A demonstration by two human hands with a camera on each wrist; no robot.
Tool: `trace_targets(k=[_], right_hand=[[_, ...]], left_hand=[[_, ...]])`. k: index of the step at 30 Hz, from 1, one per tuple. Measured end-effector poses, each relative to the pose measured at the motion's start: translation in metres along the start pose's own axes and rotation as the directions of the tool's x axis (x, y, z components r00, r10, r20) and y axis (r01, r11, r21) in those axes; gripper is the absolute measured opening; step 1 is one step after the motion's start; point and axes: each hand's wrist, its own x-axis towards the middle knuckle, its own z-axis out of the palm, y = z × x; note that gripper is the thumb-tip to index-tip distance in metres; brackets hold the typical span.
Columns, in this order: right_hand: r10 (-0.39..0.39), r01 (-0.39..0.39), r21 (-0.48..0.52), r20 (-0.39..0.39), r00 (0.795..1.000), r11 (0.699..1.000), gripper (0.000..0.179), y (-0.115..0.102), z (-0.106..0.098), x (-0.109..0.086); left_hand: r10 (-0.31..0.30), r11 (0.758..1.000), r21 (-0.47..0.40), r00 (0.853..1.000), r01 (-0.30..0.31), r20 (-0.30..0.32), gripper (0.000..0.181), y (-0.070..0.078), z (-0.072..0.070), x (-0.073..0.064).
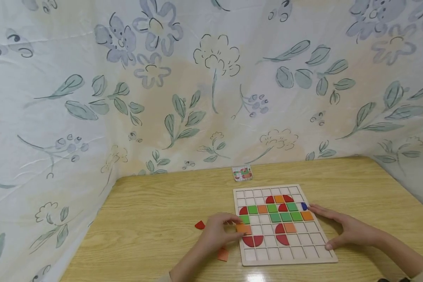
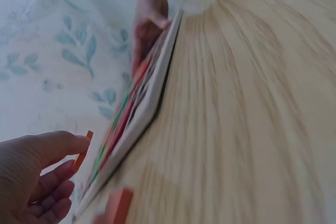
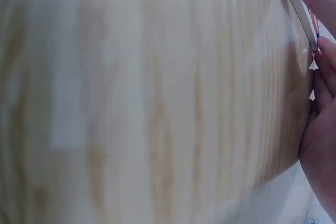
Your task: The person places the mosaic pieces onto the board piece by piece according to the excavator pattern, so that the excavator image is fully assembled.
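My left hand (image 1: 216, 231) pinches an orange square tile (image 1: 240, 228) over the left edge of a pale wooden grid board (image 1: 306, 239). In the left wrist view that tile (image 2: 83, 153) shows edge-on between thumb and fingers. The right hand (image 1: 352, 231) is spread along the board's right side, its fingertips near a dark blue piece (image 1: 304, 206) and its thumb on the edge lower down. Green squares (image 1: 275, 217), orange squares (image 1: 306, 216) and red quarter-round pieces (image 1: 282, 239) lie in the grid cells.
A loose red quarter-round piece (image 1: 199, 225) and a loose orange square (image 1: 223, 254) lie left of the board on the wooden table (image 1: 144, 219). A small pattern card (image 1: 242, 173) sits behind the board, near the floral cloth (image 1: 215, 117).
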Motion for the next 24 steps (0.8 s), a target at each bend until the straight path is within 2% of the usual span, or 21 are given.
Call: trace_targets(k=[6,10,12,17,20,24], right_hand=[[0.004,-0.004,-0.005,-0.005,1.000,1.000,0.090,0.000,0.000,0.000],[0.005,-0.005,0.070,0.011,1.000,0.998,0.090,0.001,0.001,0.001],[0.013,-0.014,0.066,0.012,1.000,0.998,0.091,0.002,0.001,0.001],[0.014,-0.014,-0.005,-0.003,1.000,1.000,0.090,0.002,0.000,0.000],[-0.018,0.018,-0.002,-0.002,1.000,1.000,0.090,0.002,-0.001,0.000],[-0.057,0.057,0.007,-0.004,0.998,0.998,0.089,0.002,-0.001,0.000]], left_hand=[[0.071,0.997,0.022,0.997,-0.072,0.037,0.022,0.017,0.017,0.014],[0.081,0.996,0.029,0.993,-0.083,0.086,0.022,0.028,0.028,0.023],[0.091,0.994,0.046,0.989,-0.097,0.115,0.023,0.033,0.035,0.027],[0.135,0.978,0.137,0.979,-0.156,0.153,0.022,0.048,0.050,0.038],[0.153,0.964,0.193,0.976,-0.182,0.157,0.022,0.055,0.059,0.043],[0.152,0.957,0.224,0.976,-0.186,0.158,0.021,0.060,0.073,0.048]])
